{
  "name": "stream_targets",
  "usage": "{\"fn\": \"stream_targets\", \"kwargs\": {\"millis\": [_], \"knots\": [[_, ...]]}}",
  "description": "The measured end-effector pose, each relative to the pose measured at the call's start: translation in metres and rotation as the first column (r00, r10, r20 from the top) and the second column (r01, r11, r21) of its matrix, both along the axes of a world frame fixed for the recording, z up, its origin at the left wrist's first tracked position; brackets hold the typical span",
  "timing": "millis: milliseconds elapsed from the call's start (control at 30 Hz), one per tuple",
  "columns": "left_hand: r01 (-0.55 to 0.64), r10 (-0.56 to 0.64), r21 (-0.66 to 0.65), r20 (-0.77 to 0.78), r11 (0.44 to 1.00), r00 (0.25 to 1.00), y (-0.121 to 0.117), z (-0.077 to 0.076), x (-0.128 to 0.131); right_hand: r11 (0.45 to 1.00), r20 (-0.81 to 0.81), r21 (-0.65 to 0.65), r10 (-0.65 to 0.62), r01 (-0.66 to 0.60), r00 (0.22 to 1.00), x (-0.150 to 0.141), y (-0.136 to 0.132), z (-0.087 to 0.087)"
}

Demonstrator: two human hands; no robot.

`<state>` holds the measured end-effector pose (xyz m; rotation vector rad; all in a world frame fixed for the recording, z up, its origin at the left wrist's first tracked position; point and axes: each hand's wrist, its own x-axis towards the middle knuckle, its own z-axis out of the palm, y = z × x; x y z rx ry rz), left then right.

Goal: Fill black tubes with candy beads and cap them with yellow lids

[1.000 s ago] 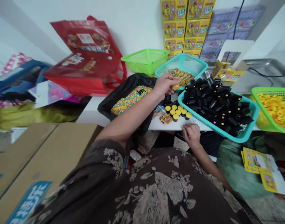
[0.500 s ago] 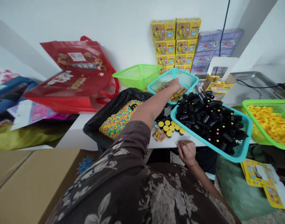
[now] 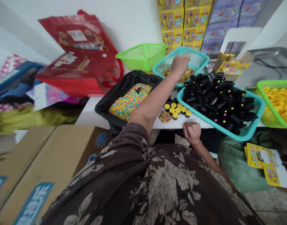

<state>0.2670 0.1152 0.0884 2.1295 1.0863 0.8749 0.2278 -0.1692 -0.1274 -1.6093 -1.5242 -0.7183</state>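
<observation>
My left hand (image 3: pixel 180 64) reaches over a teal plastic basket (image 3: pixel 199 54) holding yellow-wrapped sweets (image 3: pixel 184 76), and its fingertips are hidden behind the hand. My right hand (image 3: pixel 192 133) rests at the front edge of a white table (image 3: pixel 91 116), with its fingers curled. Just beyond it stands a small group of black tubes with yellow caps (image 3: pixel 176 109), beside a small printed packet (image 3: pixel 165 117). A second teal basket (image 3: pixel 251 123) to the right is heaped with black tubes (image 3: pixel 216 103). Multicoloured candy beads (image 3: pixel 129 102) lie on a black plastic bag (image 3: pixel 126 78) left of my arm.
Stacked yellow boxes (image 3: pixel 181 25) and purple boxes (image 3: pixel 223 22) stand behind a green basket (image 3: pixel 142 56). A green basket of yellow rings (image 3: pixel 277 103) sits at right, a red bag (image 3: pixel 77 53) at left, and a cardboard box (image 3: pixel 40 162) below left.
My left hand has moved farther over the teal basket of sweets. My right hand stays at the table edge. The whole view has shifted slightly as my head moved.
</observation>
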Motion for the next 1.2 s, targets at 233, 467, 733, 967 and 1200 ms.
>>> {"fn": "stream_targets", "kwargs": {"millis": [233,467,733,967,1200], "knots": [[-0.060,0.103,-0.156,0.279,0.986,0.955,-0.109,-0.073,-0.152,0.999,-0.029,0.035,0.021,-0.020,0.999,0.002,-0.001,-0.002],[-0.087,0.098,-0.256,0.030,0.963,0.995,-0.129,-0.117,-0.214,1.000,-0.161,-0.020,0.009,-0.013,0.987,0.001,0.001,0.000],[-0.047,0.094,-0.281,0.157,0.959,0.983,-0.121,-0.127,-0.208,0.997,-0.179,-0.073,0.024,-0.038,0.984,-0.016,0.002,0.030],[-0.069,0.122,-0.261,0.190,0.963,0.974,-0.120,-0.121,-0.214,0.948,-0.127,-0.239,0.184,-0.210,0.975,-0.042,0.023,0.050],[0.015,0.122,-0.424,0.293,0.906,0.948,-0.119,-0.129,-0.212,0.804,-0.025,-0.523,0.320,-0.285,0.947,-0.064,0.048,0.050]]}}
